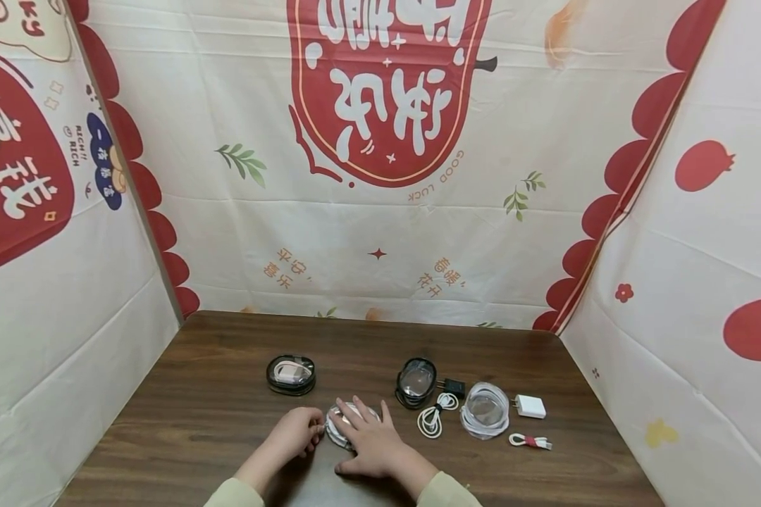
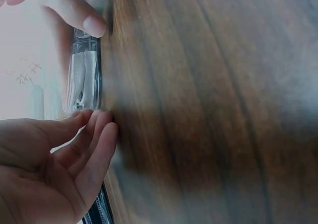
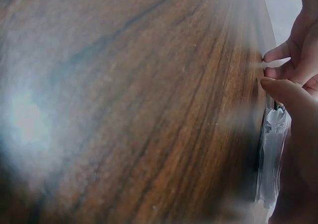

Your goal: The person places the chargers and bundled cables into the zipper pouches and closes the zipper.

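A round clear zip pouch with a whitish rim (image 1: pixel 333 432) lies on the table between my hands. Its side shows in the left wrist view as a crinkled clear wall (image 2: pixel 85 77). My left hand (image 1: pixel 300 431) pinches the pouch's near-left edge with thumb and fingertips; whether a zipper pull is between them is hidden. My right hand (image 1: pixel 370 442) rests on top of the pouch with fingers spread, covering most of it. What the pouch contains is largely hidden under that hand.
Behind on the left is a black-rimmed pouch (image 1: pixel 290 374) with something pale inside. To the right lie another black-rimmed pouch (image 1: pixel 416 382), a black plug (image 1: pixel 453 387), a coiled white cable (image 1: pixel 437 415), a white-rimmed pouch (image 1: pixel 485 411), a white charger (image 1: pixel 530 406) and a red-tied cable (image 1: pixel 530 441).
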`<state>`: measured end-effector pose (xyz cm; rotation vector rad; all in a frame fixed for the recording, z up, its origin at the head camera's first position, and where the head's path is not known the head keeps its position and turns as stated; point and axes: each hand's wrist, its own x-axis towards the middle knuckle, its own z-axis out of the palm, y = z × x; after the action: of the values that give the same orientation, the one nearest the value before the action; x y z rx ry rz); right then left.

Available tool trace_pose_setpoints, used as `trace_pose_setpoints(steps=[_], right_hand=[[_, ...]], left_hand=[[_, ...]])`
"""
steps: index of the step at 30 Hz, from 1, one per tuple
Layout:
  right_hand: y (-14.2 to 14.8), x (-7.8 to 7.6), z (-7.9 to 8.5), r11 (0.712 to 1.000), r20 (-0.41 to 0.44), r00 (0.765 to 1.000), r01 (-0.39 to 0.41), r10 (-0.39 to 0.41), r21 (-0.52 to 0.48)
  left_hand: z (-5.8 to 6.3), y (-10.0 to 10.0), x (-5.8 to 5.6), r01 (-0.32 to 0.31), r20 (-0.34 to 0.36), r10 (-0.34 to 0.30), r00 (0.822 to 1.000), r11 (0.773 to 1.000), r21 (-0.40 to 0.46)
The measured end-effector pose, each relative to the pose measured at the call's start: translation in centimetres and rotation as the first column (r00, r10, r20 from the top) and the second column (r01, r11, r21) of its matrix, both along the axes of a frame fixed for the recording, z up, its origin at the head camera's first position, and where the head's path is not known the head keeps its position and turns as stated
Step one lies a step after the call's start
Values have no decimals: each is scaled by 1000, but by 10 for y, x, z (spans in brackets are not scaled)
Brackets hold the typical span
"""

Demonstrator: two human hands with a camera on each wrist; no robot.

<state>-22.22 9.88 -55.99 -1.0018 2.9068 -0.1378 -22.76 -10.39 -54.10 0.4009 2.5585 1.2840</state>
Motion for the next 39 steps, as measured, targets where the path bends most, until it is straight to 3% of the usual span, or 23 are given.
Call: trace_pose_setpoints(steps=[7, 15, 21, 33, 39], right_hand=[[-1, -1, -2, 1000, 5, 1000, -5, 5, -14], [-2, -4, 6, 990, 16, 1000, 13, -11, -140], [-2, -7, 11, 983, 11, 999, 46, -45, -177], [-12, -6, 13, 966, -85, 992, 73, -97, -247], [-13, -5, 12, 954, -52, 992, 99, -118, -281]], left_hand=[[-6, -2, 2, 10, 33, -12, 999, 998, 65], [-3, -5, 3, -43, 59, 40, 997, 997, 58], [-3, -4, 4, -42, 51, 39, 998, 997, 61], [-3, 1, 6, -43, 80, 39, 996, 998, 56], [-5, 0, 6, -67, 76, 64, 995, 997, 46]])
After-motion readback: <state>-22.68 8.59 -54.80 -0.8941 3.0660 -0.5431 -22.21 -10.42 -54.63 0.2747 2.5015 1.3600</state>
